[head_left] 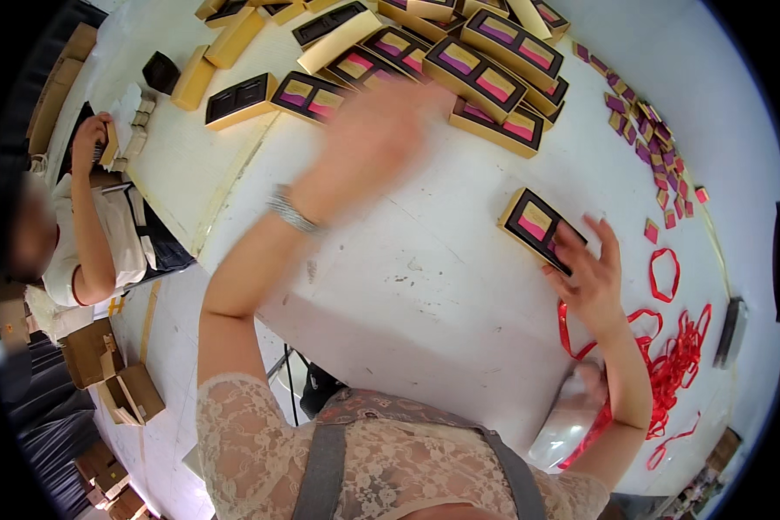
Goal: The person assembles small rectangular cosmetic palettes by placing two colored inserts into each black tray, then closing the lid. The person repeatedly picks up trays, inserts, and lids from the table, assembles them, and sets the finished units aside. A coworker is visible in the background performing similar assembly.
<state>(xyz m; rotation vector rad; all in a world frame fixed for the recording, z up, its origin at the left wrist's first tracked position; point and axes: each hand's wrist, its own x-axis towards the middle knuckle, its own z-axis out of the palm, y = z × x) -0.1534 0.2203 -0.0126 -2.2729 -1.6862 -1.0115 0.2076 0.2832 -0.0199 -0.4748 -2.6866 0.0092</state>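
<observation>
My left hand [377, 143] is smeared by motion above the table, near the front of a pile of gold boxes. Its fingers cannot be made out, nor whether they touch a box. On the right, my right hand [591, 273] grips the right end of a small gold box [513, 218]. That box has a black insert with a gold-and-pink square piece in one compartment; my fingers partly cover the other compartment. Thumb and fingertips lie at the box's edge and insert. Beside the pile, a gold box with an empty black insert [238, 101] lies on the table.
Stacked gold boxes [481, 74] fill the far side. Loose purple, pink and gold squares [654, 143] lie at far right, with red ribbons [676, 373] below. A clear plastic container [568, 416] sits near my right arm. Another person [91, 225] works at left.
</observation>
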